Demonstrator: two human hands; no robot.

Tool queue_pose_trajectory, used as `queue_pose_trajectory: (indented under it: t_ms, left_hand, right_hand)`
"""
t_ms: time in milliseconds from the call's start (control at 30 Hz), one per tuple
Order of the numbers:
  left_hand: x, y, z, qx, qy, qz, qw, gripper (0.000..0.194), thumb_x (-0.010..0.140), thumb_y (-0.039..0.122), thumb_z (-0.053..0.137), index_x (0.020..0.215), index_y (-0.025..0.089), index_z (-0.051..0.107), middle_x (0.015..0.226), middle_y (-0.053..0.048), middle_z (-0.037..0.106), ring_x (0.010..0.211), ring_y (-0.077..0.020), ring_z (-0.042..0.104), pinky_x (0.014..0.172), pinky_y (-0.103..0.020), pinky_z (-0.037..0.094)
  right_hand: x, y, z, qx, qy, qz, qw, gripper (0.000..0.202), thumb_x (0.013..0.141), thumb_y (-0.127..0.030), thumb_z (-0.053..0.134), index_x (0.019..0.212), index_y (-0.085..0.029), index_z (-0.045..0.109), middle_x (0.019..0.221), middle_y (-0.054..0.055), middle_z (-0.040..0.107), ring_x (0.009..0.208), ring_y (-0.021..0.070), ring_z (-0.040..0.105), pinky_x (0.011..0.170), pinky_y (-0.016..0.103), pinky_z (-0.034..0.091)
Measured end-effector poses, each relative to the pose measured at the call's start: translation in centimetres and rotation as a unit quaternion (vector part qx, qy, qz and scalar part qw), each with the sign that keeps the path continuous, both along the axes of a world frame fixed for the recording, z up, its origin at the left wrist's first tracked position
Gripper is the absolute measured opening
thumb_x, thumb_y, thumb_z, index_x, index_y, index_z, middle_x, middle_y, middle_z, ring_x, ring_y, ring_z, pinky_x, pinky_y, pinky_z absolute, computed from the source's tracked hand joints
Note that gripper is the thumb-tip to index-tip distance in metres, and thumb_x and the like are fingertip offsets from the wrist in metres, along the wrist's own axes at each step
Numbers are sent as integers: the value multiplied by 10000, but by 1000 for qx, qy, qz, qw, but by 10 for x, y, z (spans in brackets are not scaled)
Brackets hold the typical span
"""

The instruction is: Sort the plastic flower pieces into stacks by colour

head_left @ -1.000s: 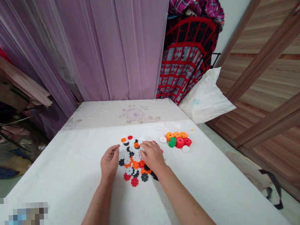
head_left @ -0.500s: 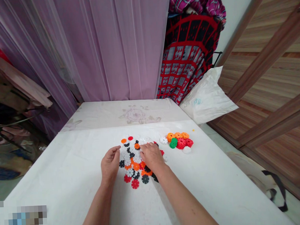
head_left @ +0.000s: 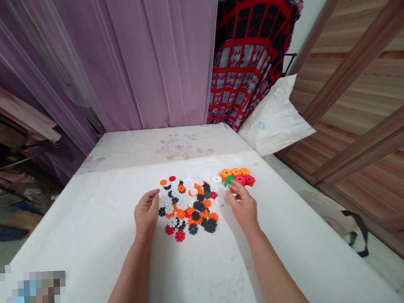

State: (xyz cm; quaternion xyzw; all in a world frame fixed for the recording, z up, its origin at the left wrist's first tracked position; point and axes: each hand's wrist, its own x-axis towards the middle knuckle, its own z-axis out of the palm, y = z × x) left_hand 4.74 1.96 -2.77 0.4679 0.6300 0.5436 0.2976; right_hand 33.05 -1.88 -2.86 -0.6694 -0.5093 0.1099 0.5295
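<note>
A loose pile of notched plastic snowflake discs in white, black, orange and red lies in front of me on the white-covered table. At the pile's left edge is my left hand, thumb and fingers pinched together; whatever may be between them is too small to make out. My right hand is to the right of the pile, its thumb and forefinger closed on what looks like a white snowflake disc, mostly hidden. Just beyond those fingertips sit green discs, with red discs and orange discs grouped behind.
One white disc lies between the pile and the colour groups. A small yellow bit is near the table's right edge. A white bag stands beyond the far right corner. A blurred-out item is at the lower left.
My right hand has moved right, from over the pile to beside the green discs, uncovering black and orange discs. My left hand stays pinched at the pile's left edge. The view has shifted slightly.
</note>
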Motion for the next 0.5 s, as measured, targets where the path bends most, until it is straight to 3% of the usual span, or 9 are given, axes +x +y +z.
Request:
queue_pose_trajectory:
  t_ms: [133, 333, 500]
  left_hand:
    - [0, 0, 0, -6, 8, 1, 1000, 387, 739, 452, 599, 964, 164, 725, 690, -16, 668, 557, -110, 509, 520, -223, 406]
    - [2, 0, 2, -4, 5, 9, 1000, 372, 725, 449, 597, 933, 168, 725, 781, -41, 704, 666, -139, 587, 610, -239, 458]
    - [3, -1, 4, -1, 12, 12, 1000, 371, 722, 443, 596, 929, 166, 731, 756, -31, 695, 602, -120, 536, 571, -231, 434]
  right_hand:
    - [3, -7, -12, -16, 14, 19, 1000, 440, 794, -404, 590, 1187, -211, 634, 1023, 77, 764, 801, 184, 703, 700, 314, 566]
    - [0, -10, -14, -8, -37, 53, 998, 443, 820, -342, 551, 1245, -224, 593, 1053, 62, 758, 864, 180, 705, 771, 334, 577]
    - [-1, -15, -15, -10, -94, 61, 994, 443, 821, -324, 550, 1252, -234, 596, 1060, 48, 752, 887, 185, 697, 849, 361, 573]
